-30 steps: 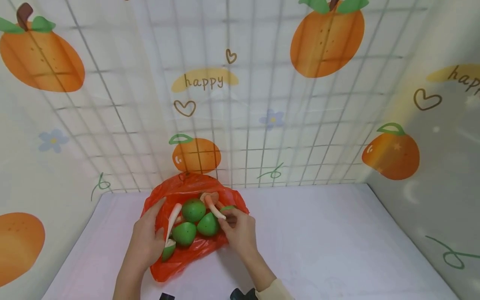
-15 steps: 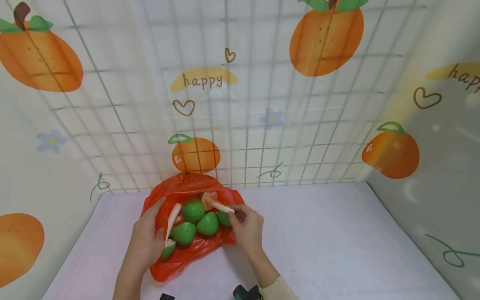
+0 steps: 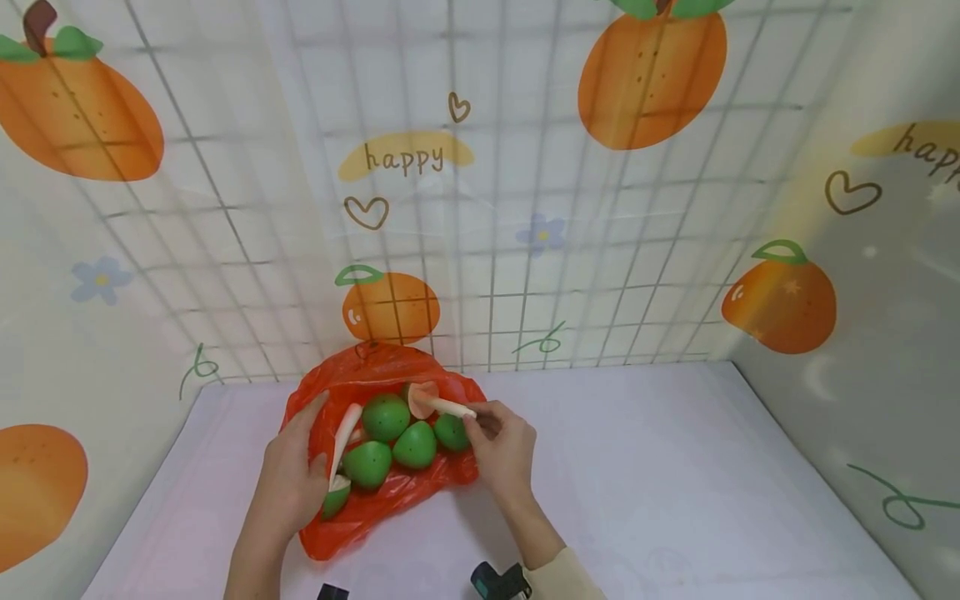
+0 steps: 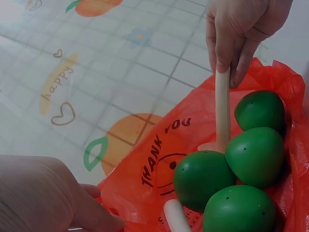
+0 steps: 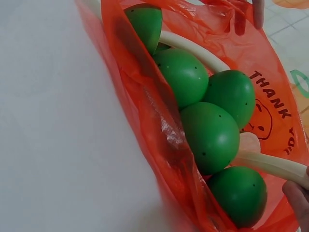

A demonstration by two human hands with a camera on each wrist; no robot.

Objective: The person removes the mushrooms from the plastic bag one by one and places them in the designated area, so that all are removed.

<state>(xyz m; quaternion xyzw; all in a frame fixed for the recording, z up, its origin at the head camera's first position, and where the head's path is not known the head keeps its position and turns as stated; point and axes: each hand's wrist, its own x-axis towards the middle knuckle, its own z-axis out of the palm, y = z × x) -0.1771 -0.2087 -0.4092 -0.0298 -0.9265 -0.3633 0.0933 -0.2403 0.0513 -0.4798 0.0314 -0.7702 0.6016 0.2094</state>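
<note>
A red plastic bag lies with its mouth spread, several green, dotted round fruits inside it. My left hand grips the bag's left rim; in the right wrist view its fingers show at the film's edge. With my right hand I pinch the stem end of a pale mushroom, its peach cap pointing to the back of the bag. In the left wrist view the mushroom's stem hangs down from my right fingertips, its lower end behind the fruits. Another pale stem leans near my left thumb.
The bag rests on a white tabletop that reaches far to the right. Behind stands a curtain printed with oranges, over a wire grid. Dark devices show at the bottom edge near the wrists.
My right hand has moved right, drawing the mushroom's stem with it and turning it flatter. More of the cap and the rightmost fruit now shows. My left hand stays in place.
</note>
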